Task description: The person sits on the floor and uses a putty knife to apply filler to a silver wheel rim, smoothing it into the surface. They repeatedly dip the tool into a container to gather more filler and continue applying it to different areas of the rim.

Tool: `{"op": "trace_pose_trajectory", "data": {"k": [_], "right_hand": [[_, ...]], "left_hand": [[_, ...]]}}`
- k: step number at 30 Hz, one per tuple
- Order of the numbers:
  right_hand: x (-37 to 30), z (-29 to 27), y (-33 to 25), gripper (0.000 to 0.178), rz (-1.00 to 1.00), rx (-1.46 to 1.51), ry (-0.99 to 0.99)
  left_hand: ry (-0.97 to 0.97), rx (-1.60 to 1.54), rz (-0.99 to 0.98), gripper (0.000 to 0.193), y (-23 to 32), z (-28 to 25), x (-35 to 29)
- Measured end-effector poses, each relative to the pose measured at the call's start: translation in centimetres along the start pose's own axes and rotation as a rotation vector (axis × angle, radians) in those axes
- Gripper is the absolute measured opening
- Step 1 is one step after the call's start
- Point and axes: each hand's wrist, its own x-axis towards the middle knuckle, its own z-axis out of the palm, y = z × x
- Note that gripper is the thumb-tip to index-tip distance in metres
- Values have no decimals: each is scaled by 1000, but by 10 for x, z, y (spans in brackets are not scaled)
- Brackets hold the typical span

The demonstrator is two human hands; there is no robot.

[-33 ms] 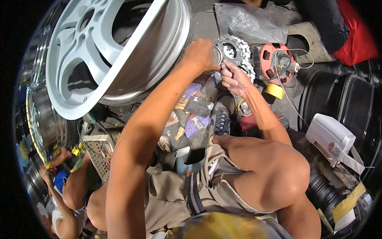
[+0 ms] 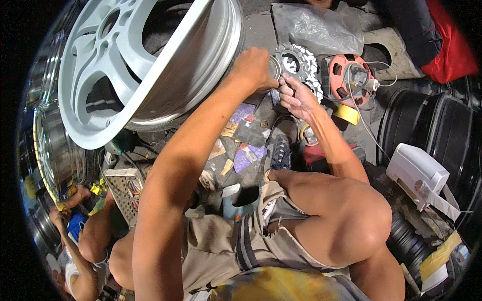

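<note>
Beyond my knees, my left hand [image 2: 252, 67] is closed around a small round piece with a silvery rim [image 2: 274, 68]; its kind is hard to make out. The fingers of my right hand [image 2: 298, 98] are drawn together at the near right edge of that piece, thumb and fingertips touching it. Just left of my left hand stands a large pale grey car wheel rim [image 2: 131, 109], tilted on its side. Behind my hands lie round disc parts with black and white patterning [image 2: 295, 62].
Right of my hands are an orange cable reel [image 2: 343, 67] and a yellow tape roll [image 2: 346, 115]. Black wheel rims [image 2: 427, 120] and a white box-shaped device [image 2: 416, 173] lie farther right. Sandpaper scraps [image 2: 249, 156] litter the ground. Another person [image 2: 90, 236] sits at lower left.
</note>
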Motion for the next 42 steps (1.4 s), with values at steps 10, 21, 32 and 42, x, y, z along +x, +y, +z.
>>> {"op": "trace_pose_trajectory", "data": {"k": [10,21,32,42], "right_hand": [[-19,15,-9,36,-228,-406,267],[-37,16,-41,29,-577,-1006,454],[-36,24,-40,25,-586,-1082,385],[-35,31,-29,26,-534,-1065,341]], "left_hand": [[41,-173,-10,104,-30,-1,3],[280,-508,56,93,-35,16,-46],[-760,-729,-137,74,-80,67,-173],[154,-275,-330,38,-104,146,-168]]}}
